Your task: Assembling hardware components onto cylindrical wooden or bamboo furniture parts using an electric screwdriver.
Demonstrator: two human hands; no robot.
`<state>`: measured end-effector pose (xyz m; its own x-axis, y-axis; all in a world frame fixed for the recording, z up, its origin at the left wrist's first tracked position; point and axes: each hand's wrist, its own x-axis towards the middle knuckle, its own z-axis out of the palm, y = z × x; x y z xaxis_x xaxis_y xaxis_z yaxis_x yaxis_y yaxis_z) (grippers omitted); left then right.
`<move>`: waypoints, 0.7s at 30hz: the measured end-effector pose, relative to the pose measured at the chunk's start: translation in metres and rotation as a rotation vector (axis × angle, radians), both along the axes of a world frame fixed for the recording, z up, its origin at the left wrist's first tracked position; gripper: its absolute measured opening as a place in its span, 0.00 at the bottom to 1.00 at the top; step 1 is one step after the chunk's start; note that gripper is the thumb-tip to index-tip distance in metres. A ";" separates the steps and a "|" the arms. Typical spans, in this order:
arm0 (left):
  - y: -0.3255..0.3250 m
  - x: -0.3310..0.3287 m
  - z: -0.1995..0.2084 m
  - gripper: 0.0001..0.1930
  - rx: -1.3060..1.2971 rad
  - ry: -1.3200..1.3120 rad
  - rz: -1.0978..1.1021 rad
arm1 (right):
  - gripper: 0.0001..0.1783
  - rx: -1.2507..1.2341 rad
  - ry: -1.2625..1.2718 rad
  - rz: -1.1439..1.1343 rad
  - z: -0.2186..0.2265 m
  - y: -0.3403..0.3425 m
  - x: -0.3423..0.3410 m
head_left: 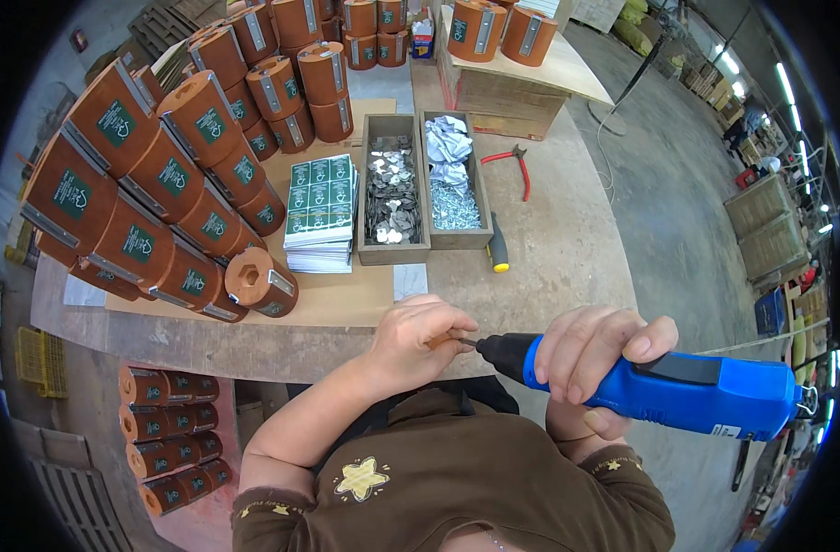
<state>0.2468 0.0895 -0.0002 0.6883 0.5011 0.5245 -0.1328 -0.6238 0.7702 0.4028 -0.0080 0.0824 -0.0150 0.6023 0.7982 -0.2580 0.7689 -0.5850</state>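
Observation:
My right hand (595, 354) is wrapped round a blue electric screwdriver (696, 391), held level with its black nose pointing left. At the tip of that nose, my left hand (420, 339) pinches around the thin bit (468, 341); whether a small screw is also between the fingers I cannot make out. Both hands are over the near edge of the table. Beyond them stand two wooden trays: one holds small dark metal plates (392, 198), the other small screws (455, 210) below crumpled white paper (447, 147).
Brown cylinders with green labels (171, 175) are stacked at the left, one standing apart (261, 281). A pile of green-and-white label sheets (319, 212) sits beside the trays. Red-handled pliers (521, 170) and a yellow-and-black screwdriver (498, 248) lie right of them. More cylinders (173, 419) rest lower left.

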 end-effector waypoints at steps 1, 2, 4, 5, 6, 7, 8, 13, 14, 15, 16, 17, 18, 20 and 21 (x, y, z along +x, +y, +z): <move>0.002 0.002 0.001 0.14 0.020 0.016 0.002 | 0.25 -0.009 0.025 -0.051 -0.002 0.000 0.000; 0.003 0.003 0.001 0.15 0.041 0.033 0.005 | 0.25 -0.009 0.027 -0.052 -0.003 0.002 0.003; 0.008 0.007 0.004 0.15 0.058 0.049 0.013 | 0.34 0.071 -0.101 -0.099 -0.007 0.008 0.012; 0.010 0.006 0.004 0.15 0.074 0.062 0.023 | 0.35 0.061 -0.081 -0.104 -0.010 0.009 0.012; 0.010 0.003 0.006 0.15 0.075 0.069 0.031 | 0.35 0.062 -0.074 -0.097 -0.013 0.010 0.012; 0.012 0.004 0.009 0.16 0.054 0.102 -0.019 | 0.35 0.066 -0.045 -0.072 -0.014 0.010 0.014; 0.013 0.004 0.012 0.17 0.032 0.134 -0.069 | 0.35 0.071 -0.016 -0.047 -0.015 0.011 0.016; 0.033 -0.001 0.023 0.20 -0.002 0.175 -0.111 | 0.36 0.121 -0.015 -0.126 -0.015 0.009 0.024; 0.043 -0.001 0.024 0.21 0.014 0.109 -0.080 | 0.36 0.129 -0.007 -0.171 -0.014 0.008 0.025; 0.056 -0.001 0.024 0.20 -0.010 0.117 -0.065 | 0.36 0.129 -0.004 -0.175 -0.014 0.007 0.026; 0.071 0.000 0.021 0.18 -0.049 0.136 -0.007 | 0.34 0.118 0.064 -0.200 -0.014 0.006 0.025; 0.088 0.006 0.015 0.17 -0.089 0.152 0.040 | 0.32 0.104 0.129 -0.236 -0.013 0.005 0.025; 0.106 0.011 0.007 0.14 -0.191 0.178 0.109 | 0.32 0.106 0.132 -0.237 -0.014 0.005 0.027; 0.138 0.021 -0.007 0.09 -0.359 0.174 0.260 | 0.33 0.116 0.124 -0.223 -0.015 0.005 0.033; 0.158 0.025 -0.021 0.08 -0.335 0.153 0.352 | 0.33 0.123 0.128 -0.220 -0.016 0.005 0.034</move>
<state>0.2719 0.2475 -0.0210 0.5040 0.8398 0.2018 0.1713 -0.3262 0.9297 0.4369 -0.0026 0.0668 0.2107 0.4784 0.8525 -0.1426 0.8778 -0.4574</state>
